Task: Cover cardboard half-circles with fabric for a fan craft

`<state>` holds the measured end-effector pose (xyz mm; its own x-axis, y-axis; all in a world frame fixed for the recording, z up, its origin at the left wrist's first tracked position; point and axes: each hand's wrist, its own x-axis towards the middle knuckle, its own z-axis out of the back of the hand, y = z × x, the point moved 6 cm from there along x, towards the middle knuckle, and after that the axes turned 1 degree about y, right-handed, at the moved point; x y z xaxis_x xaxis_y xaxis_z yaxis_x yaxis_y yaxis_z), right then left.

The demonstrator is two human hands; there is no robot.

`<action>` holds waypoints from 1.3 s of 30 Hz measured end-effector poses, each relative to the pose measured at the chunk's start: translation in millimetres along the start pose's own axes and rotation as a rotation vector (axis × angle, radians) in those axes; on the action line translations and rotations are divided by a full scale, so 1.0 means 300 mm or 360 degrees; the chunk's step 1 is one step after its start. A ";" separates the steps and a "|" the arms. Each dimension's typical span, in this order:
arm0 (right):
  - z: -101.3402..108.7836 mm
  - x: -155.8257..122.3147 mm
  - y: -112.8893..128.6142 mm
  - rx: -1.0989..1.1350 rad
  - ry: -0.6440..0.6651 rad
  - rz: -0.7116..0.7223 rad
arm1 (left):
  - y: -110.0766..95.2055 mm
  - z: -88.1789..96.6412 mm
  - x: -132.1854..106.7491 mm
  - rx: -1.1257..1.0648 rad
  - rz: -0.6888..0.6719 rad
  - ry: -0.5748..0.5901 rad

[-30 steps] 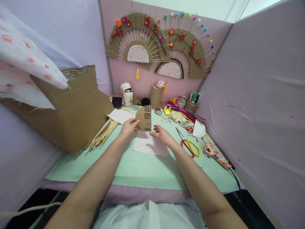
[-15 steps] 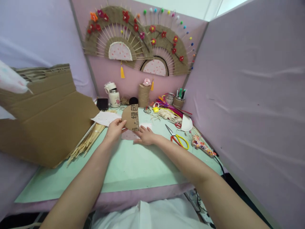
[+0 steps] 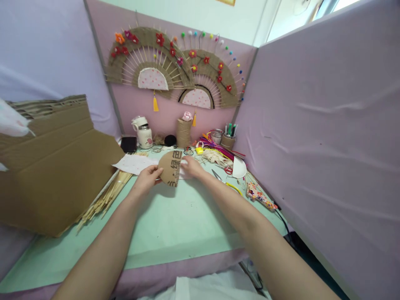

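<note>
My left hand (image 3: pixel 147 178) pinches a brown cardboard half-disc (image 3: pixel 170 167) with dark printed characters, holding it upright over the pale green mat (image 3: pixel 175 225). Just behind it, my right hand (image 3: pixel 192 166) rests with fingers flat on a pink dotted paper sheet (image 3: pixel 185 173), most of which the cardboard hides. A white dotted paper sheet (image 3: pixel 133 163) lies to the left of the hands.
A big cardboard sheet (image 3: pixel 56 166) leans at the left, with bamboo sticks (image 3: pixel 104 199) beside it. Scissors (image 3: pixel 226 183), a white half-disc (image 3: pixel 239 168), a patterned glue gun (image 3: pixel 261 196), a twine roll (image 3: pixel 183 132), a jar (image 3: pixel 144 134) and a pen cup (image 3: pixel 228 139) crowd the back and right.
My right hand slid the pink dotted paper away from me, toward the back of the mat. My left hand followed with the cardboard half-disc, tilting it lower. The camera swung right.
</note>
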<state>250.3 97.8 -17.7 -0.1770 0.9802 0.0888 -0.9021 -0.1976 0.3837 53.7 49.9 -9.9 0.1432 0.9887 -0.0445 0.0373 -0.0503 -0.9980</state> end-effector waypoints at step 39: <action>-0.085 -0.788 0.220 -0.0288 0.0302 0.0670 | 0.037 -0.012 0.018 0.1512 -0.0457 0.0001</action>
<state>222.6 -146.6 -36.8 -0.5942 0.8039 0.0267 -0.7876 -0.5883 0.1832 58.6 54.2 -21.1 0.2534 0.9455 0.2045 -0.7376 0.3256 -0.5915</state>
